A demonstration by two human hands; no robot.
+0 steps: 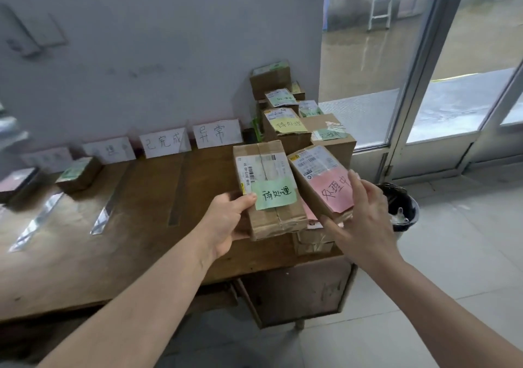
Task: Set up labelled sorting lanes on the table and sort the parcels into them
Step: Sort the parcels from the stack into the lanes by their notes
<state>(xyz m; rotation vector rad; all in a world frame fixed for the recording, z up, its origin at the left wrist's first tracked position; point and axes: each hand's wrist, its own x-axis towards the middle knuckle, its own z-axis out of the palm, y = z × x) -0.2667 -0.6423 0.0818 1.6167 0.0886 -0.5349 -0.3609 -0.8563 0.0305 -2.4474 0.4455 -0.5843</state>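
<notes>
At the table's (135,220) right end, the left hand (226,220) grips a green-note box (268,169) by its near corner, thumb on top. The right hand (365,220), fingers (357,189) spread and straight, touches the tilted pink-note box (317,166). Stiff, likely light cardboard; grip opposite edges.

The parcels (270,189) are matt brown cardboard, creased, bound with glossy clear tape and paper labels. The bench (141,197) is worn brown wood with shiny tape strips (38,221).

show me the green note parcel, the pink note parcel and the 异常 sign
green note parcel (270,192), head view, on its green note
pink note parcel (325,189), head view, on its pink note
异常 sign (217,134), head view, card centre
</notes>
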